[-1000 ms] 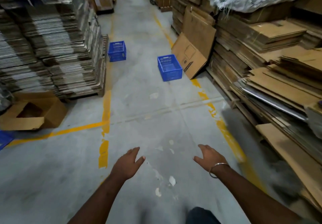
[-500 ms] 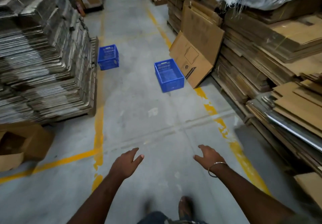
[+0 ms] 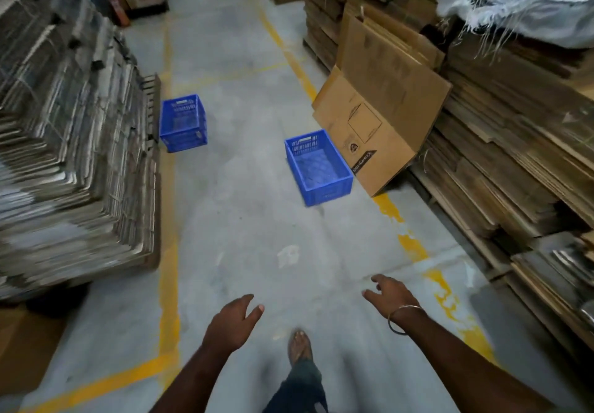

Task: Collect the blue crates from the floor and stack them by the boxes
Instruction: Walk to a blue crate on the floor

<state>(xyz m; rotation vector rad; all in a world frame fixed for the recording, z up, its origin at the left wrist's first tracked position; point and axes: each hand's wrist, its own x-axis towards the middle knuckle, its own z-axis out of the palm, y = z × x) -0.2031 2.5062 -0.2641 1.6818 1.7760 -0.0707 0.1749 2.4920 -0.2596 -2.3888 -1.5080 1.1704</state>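
Two blue plastic crates stand upright and empty on the grey aisle floor. The nearer crate [image 3: 318,168] sits right of centre, beside a leaning flattened carton [image 3: 382,113]. The farther crate [image 3: 184,122] rests at the left, close to a pallet of flat cardboard. My left hand [image 3: 233,324] and my right hand [image 3: 390,295] are stretched out low in front of me, fingers relaxed, holding nothing, well short of both crates. A metal bangle circles my right wrist.
Tall stacks of flattened cardboard [image 3: 70,168] line the left side; more stacks [image 3: 501,168] line the right, with a white sack [image 3: 520,1] on top. Yellow floor lines [image 3: 168,271] edge the aisle. My sandalled foot [image 3: 299,345] steps forward. A brown box corner [image 3: 22,354] shows lower left.
I have walked forward down the aisle, so both crates appear closer. The open box at the left has slid nearly out of view. Both hands stay empty and outstretched.
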